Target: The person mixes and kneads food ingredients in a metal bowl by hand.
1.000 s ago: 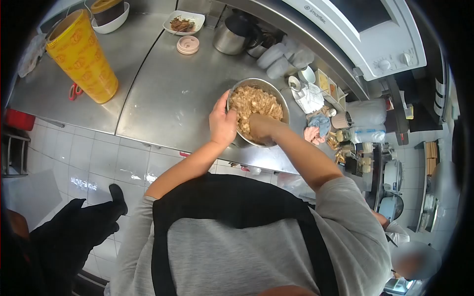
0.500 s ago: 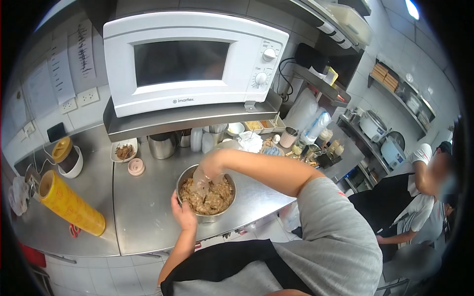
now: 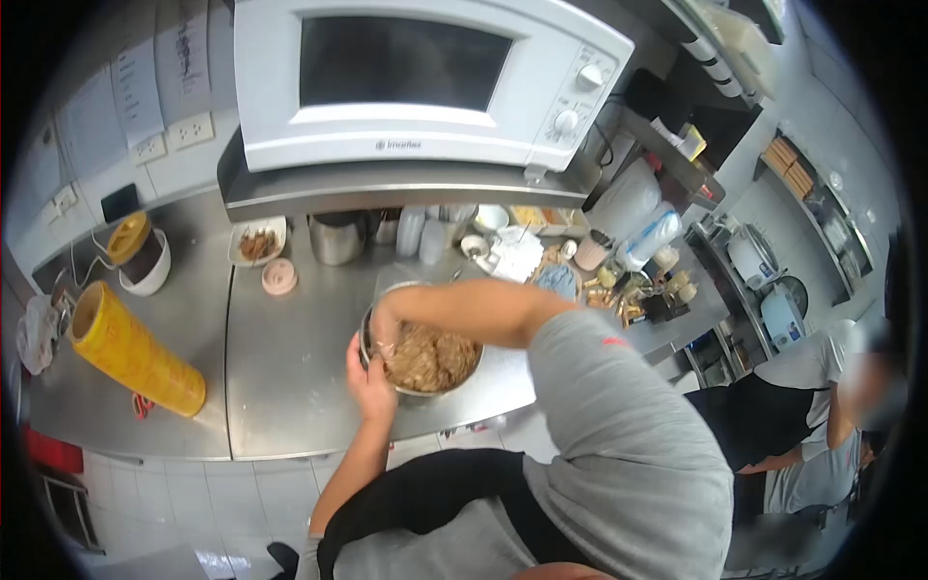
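A round metal bowl holds a lumpy brown mixture. My left hand grips the bowl's left wall, with the thumb near the rim. Inside the bowl, at the left side of the mixture, is my right hand, which seems to wear a clear plastic glove. Its fingers point down and their tips are hidden against the mixture, so how far they are closed does not show.
A white microwave sits on a shelf above the counter. Left stand a yellow roll, red scissors and a pink lid. Behind are a dish of food and a metal pitcher. Co-workers stand at right.
The view has swung up to the microwave and co-workers. My right hand has moved from the mixture's lower part to the bowl's left side. My left hand still holds the bowl.
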Tool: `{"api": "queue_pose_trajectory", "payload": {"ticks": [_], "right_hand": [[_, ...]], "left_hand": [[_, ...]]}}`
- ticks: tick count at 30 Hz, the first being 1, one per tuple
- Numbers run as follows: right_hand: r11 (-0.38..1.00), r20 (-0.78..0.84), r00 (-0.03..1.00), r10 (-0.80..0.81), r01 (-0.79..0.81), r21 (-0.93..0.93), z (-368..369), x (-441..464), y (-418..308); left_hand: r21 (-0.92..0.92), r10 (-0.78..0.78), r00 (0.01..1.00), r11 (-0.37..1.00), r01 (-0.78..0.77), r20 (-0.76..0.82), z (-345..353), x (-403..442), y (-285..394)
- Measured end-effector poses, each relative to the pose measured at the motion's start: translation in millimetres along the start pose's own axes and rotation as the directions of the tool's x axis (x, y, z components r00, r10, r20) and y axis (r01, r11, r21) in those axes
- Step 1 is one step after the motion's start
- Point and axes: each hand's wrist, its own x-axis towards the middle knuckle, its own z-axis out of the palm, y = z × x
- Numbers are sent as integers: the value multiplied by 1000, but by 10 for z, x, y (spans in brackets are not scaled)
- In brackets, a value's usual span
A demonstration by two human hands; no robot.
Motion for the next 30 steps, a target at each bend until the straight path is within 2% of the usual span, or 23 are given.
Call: {"api": "queue_pose_trajectory", "payload": {"ticks": [1, 2, 3, 4, 5, 6, 7, 10, 12, 13, 14, 17, 18, 20, 21, 22, 24, 27, 29, 30], "right_hand": [[991, 39, 999, 23, -18, -132, 2, 50, 23], [907, -91, 994, -65, 21, -420, 180, -191, -101], [740, -177, 962, -205, 34, -672, 494, -669, -401], [680, -295, 953, -64, -175, -712, 801, -1125, -768], [741, -388, 922, 12, -269, -616, 1030, -1328, -829], [701, -515, 801, -307, -176, -691, 1249, -1168, -296], [641, -581, 568, -583, -118, -759, 1372, -950, 131], [846, -797, 578, -173, -327, -421, 1539, -865, -65], [787, -720, 692, 54, -473, -396, 1371, -498, 156], [839, -753, 606, 256, -527, -138, 1295, -572, -137], [823, -750, 489, 446, -554, 128, 1217, -648, -435], [811, -635, 616, 466, -584, 28, 989, -727, -512], [805, -528, 638, 561, -569, 169, 910, -724, -526], [824, -488, 785, 381, -528, -206, 759, -745, -503], [787, -432, 850, 301, -478, -390, 731, -781, -475], [897, -460, 860, 222, -365, -249, 776, -903, -472], [902, -538, 839, 80, -290, -319, 844, -1292, -603], [959, -636, 731, -249, 94, -268, 980, -1808, -541], [977, -740, 669, -69, -106, -187, 1097, -1758, -357], [969, -784, 620, 16, -201, -140, 1158, -1681, -244]], "left_hand": [[-7, -6, 1000, 1000, 6, -12, 27, -1, -14], [20, 1, 1000, 1000, -1, -2, 42, 4, -2], [55, -1, 1000, 999, 1, -2, 21, 14, 15], [97, 16, 1000, 995, -15, -8, 10, 19, 20], [140, 30, 999, 990, -27, -17, 1, 8, 10], [139, -4, 1000, 990, 8, -30, -3, -5, -16], [129, -24, 999, 991, 28, -37, 8, 11, -31], [204, 34, 999, 979, -27, -29, 23, -8, 64], [169, -2, 999, 986, 9, -43, 40, -46, 32], [150, -10, 999, 989, 17, -47, 56, -40, 28], [172, 3, 997, 985, 11, -83, 71, -47, 34], [307, 44, 993, 952, -8, -111, 42, -43, 125], [335, 6, 995, 942, 27, -98, 28, 26, 153], [386, -72, 994, 917, 98, -82, 3, 228, 184], [364, -94, 992, 924, 119, -87, 25, 274, 178], [335, -116, 989, 932, 142, -96, 55, 308, 166], [227, -180, 978, 953, 201, -109, 75, 319, 120], [22, -288, 953, 956, 291, -98, 116, 259, 109], [-78, -351, 931, 935, 345, -96, 169, 132, 221], [-2, -307, 946, 951, 309, -105, 182, 52, 225]]}}
